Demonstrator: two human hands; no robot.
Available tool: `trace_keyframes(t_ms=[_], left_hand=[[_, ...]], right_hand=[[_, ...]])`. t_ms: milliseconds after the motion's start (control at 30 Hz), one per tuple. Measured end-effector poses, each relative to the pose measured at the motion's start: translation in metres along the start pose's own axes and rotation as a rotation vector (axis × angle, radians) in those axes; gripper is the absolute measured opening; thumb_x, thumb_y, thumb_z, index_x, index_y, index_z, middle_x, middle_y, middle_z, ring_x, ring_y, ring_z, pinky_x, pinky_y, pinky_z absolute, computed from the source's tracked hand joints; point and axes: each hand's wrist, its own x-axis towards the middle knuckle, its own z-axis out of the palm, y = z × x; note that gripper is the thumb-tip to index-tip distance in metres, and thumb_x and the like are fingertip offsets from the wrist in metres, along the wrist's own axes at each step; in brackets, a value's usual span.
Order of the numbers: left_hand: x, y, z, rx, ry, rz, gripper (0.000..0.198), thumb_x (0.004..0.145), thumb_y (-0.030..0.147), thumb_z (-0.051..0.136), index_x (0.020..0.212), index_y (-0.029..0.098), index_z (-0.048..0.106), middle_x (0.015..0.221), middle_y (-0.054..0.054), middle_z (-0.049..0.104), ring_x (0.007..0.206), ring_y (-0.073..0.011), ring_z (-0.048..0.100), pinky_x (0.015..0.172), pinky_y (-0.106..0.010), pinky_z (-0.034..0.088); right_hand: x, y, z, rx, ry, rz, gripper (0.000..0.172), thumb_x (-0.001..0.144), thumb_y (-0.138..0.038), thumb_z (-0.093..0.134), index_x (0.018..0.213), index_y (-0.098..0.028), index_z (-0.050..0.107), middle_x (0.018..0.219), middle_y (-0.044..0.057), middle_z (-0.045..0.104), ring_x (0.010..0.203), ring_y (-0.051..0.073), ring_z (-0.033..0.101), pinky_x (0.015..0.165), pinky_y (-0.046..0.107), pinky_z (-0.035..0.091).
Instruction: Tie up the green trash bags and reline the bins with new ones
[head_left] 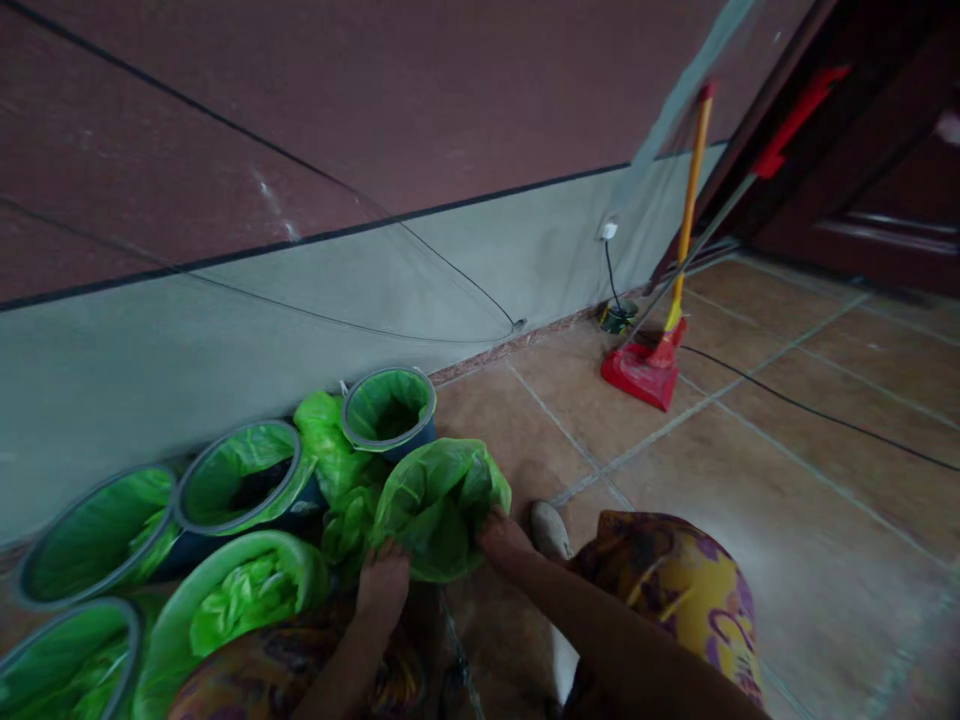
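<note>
Between my two hands a translucent green garbage bag (442, 480) hangs with its mouth spread wide toward me. My left hand (385, 580) closes on the near left side of its rim. On the right side my right hand (499, 530) grips the edge, its fingertips partly hidden by the plastic. Whether a bin stands under this bag I cannot tell. Just beyond it is a small bin (388, 447) lined with the same green plastic. Crumpled green bags (337, 455) lie left of the held bag, close to my left hand.
Several more lined bins, among them a grey-rimmed bin (240, 525) and a pale green bin (161, 640), crowd the left side along the wall (225, 330). A red dustpan (643, 375) and a yellow-handled broom (694, 190) stand at the right. A black cable (817, 405) crosses the tiled floor.
</note>
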Motion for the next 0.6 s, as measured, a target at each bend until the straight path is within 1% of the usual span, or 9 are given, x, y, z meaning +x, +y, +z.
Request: trace_keyframes(t_ms=[67, 100, 200, 267, 333, 400, 467, 533, 600], left_hand=[[-0.002, -0.002, -0.001, -0.002, 0.018, -0.016, 0.049, 0.088, 0.001, 0.028, 0.109, 0.014, 0.071, 0.127, -0.014, 0.065, 0.132, -0.0263, 0.048, 0.108, -0.046, 0.035], [-0.004, -0.002, -0.002, 0.000, 0.025, -0.024, 0.050, 0.087, 0.000, 0.029, 0.112, 0.016, 0.070, 0.131, -0.013, 0.063, 0.134, -0.0259, 0.046, 0.110, -0.047, 0.033], [-0.013, 0.003, -0.001, -0.057, 0.060, -0.033, 0.056, 0.079, -0.001, 0.038, 0.126, 0.019, 0.062, 0.144, -0.010, 0.053, 0.141, -0.0262, 0.037, 0.114, -0.051, 0.025], [-0.019, 0.012, 0.000, -0.167, 0.080, 0.015, 0.063, 0.075, 0.001, 0.044, 0.133, 0.020, 0.057, 0.147, -0.010, 0.050, 0.141, -0.0257, 0.036, 0.115, -0.050, 0.021], [-0.021, 0.025, 0.003, -0.285, 0.078, 0.101, 0.062, 0.076, 0.005, 0.046, 0.135, 0.021, 0.054, 0.145, -0.010, 0.051, 0.138, -0.0231, 0.039, 0.116, -0.048, 0.020], [-0.018, 0.038, 0.005, -0.332, 0.051, 0.152, 0.054, 0.083, 0.011, 0.043, 0.134, 0.022, 0.054, 0.140, -0.010, 0.056, 0.134, -0.0220, 0.045, 0.114, -0.048, 0.023], [-0.009, 0.047, 0.006, -0.306, -0.007, 0.124, 0.042, 0.089, 0.018, 0.039, 0.126, 0.020, 0.060, 0.131, -0.011, 0.063, 0.127, -0.0236, 0.052, 0.108, -0.048, 0.030], [0.002, 0.050, 0.006, -0.258, -0.065, 0.083, 0.037, 0.093, 0.022, 0.035, 0.113, 0.018, 0.066, 0.118, -0.012, 0.069, 0.118, -0.0248, 0.059, 0.100, -0.045, 0.039], [0.010, 0.049, 0.007, -0.227, -0.101, 0.065, 0.035, 0.094, 0.021, 0.034, 0.103, 0.018, 0.068, 0.107, -0.011, 0.072, 0.109, -0.0238, 0.064, 0.092, -0.039, 0.043]], right_hand=[[0.000, -0.004, 0.000, -0.148, -0.048, -0.097, 0.032, 0.058, 0.007, 0.055, 0.041, -0.020, 0.051, 0.052, 0.005, 0.056, 0.083, 0.022, 0.061, 0.108, 0.039, 0.032], [-0.001, -0.008, -0.002, -0.208, -0.066, -0.113, 0.031, 0.061, 0.007, 0.055, 0.044, -0.019, 0.056, 0.056, 0.006, 0.059, 0.085, 0.023, 0.061, 0.108, 0.040, 0.031], [-0.006, -0.019, -0.013, -0.363, -0.164, -0.148, 0.023, 0.069, 0.000, 0.057, 0.072, -0.017, 0.072, 0.083, 0.012, 0.069, 0.101, 0.027, 0.059, 0.106, 0.041, 0.035], [-0.010, -0.023, -0.025, -0.406, -0.228, -0.184, 0.029, 0.072, -0.006, 0.057, 0.094, -0.016, 0.074, 0.101, 0.014, 0.069, 0.109, 0.027, 0.057, 0.102, 0.039, 0.040], [-0.011, -0.025, -0.037, -0.409, -0.257, -0.169, 0.034, 0.076, -0.010, 0.055, 0.106, -0.017, 0.071, 0.109, 0.012, 0.069, 0.110, 0.025, 0.058, 0.098, 0.035, 0.043], [-0.010, -0.024, -0.046, -0.417, -0.270, -0.108, 0.034, 0.082, -0.012, 0.051, 0.108, -0.019, 0.071, 0.111, 0.011, 0.069, 0.106, 0.023, 0.061, 0.096, 0.033, 0.045], [-0.006, -0.023, -0.050, -0.433, -0.285, -0.060, 0.033, 0.086, -0.013, 0.047, 0.109, -0.020, 0.070, 0.109, 0.010, 0.071, 0.104, 0.023, 0.063, 0.093, 0.032, 0.046], [-0.001, -0.022, -0.049, -0.417, -0.287, -0.057, 0.032, 0.087, -0.012, 0.047, 0.108, -0.019, 0.070, 0.106, 0.009, 0.072, 0.102, 0.023, 0.065, 0.092, 0.032, 0.048], [0.003, -0.020, -0.045, -0.382, -0.278, -0.060, 0.028, 0.084, -0.011, 0.051, 0.101, -0.018, 0.072, 0.100, 0.009, 0.073, 0.097, 0.023, 0.066, 0.088, 0.032, 0.050]])
